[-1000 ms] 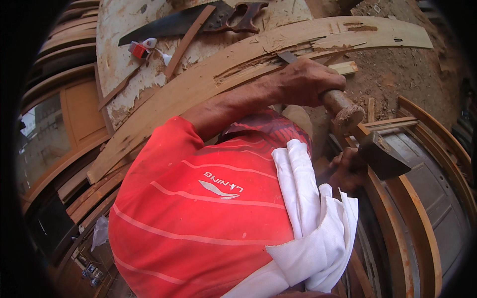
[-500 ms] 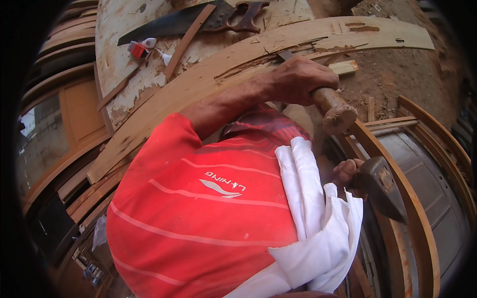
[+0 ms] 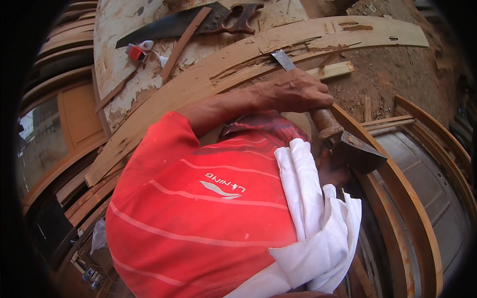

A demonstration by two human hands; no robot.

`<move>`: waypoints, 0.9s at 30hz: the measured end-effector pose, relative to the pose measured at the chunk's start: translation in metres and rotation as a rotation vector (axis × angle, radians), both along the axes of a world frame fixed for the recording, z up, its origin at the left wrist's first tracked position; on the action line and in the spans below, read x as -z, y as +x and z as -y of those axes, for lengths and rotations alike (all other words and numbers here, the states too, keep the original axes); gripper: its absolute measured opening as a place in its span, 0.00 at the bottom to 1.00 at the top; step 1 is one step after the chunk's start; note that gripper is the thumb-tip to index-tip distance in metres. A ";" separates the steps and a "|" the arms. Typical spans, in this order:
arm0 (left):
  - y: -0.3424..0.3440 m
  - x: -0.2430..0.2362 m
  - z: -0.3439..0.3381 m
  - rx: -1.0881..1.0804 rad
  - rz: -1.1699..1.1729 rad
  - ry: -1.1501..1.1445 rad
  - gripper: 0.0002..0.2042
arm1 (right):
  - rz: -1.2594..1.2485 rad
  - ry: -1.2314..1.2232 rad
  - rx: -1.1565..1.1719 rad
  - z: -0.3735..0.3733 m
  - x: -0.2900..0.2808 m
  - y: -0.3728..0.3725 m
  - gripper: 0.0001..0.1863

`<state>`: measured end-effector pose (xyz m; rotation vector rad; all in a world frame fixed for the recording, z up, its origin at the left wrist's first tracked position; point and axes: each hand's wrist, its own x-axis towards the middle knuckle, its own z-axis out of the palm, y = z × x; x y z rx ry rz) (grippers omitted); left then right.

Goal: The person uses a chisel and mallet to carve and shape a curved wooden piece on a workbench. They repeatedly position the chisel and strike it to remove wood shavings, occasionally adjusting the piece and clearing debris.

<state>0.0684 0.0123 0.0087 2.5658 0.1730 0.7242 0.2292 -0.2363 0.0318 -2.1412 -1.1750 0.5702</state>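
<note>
My left hand (image 3: 300, 90) is closed round a chisel (image 3: 284, 60), its flat metal blade pointing up and left over a split, rough-edged part of a long curved board (image 3: 198, 92). The chisel's thick wooden handle comes out below the fist, toward the right. At that handle's butt end is the dark, blocky head of a hammer (image 3: 361, 153), touching it or nearly so. My right hand (image 3: 334, 171), smeared by motion and partly in shadow, holds the hammer just behind its head; the hammer's handle is mostly hidden.
A handsaw (image 3: 198, 25) lies on a worn, pale work surface (image 3: 119, 59) beyond the board, with a thin wood strip (image 3: 186, 44) across it. Nearby sits a small red-and-white object (image 3: 136, 51). Wooden frames (image 3: 412, 208) stand at right; stacked timber (image 3: 87, 203) is at left.
The hammer has swung up and left from beside the frame to the chisel's handle end. My left hand and the chisel have shifted slightly down and left, and more of the blade shows.
</note>
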 end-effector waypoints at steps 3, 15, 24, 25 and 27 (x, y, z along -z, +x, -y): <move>0.014 0.021 0.000 0.022 -0.111 0.045 0.05 | -0.234 0.054 0.166 0.010 0.007 -0.004 0.14; -0.072 -0.022 -0.093 -0.739 -0.295 -0.372 0.23 | -0.499 0.029 0.293 0.007 0.012 0.007 0.17; -0.062 0.006 -0.075 -0.613 -0.243 -0.115 0.21 | -0.465 0.003 0.239 -0.003 0.017 0.012 0.15; -0.062 0.007 -0.076 -0.603 -0.225 -0.106 0.20 | -0.433 0.000 0.215 -0.001 0.024 0.016 0.15; -0.064 0.001 -0.079 -0.571 -0.218 -0.193 0.19 | -0.399 -0.012 0.184 -0.003 0.026 0.018 0.16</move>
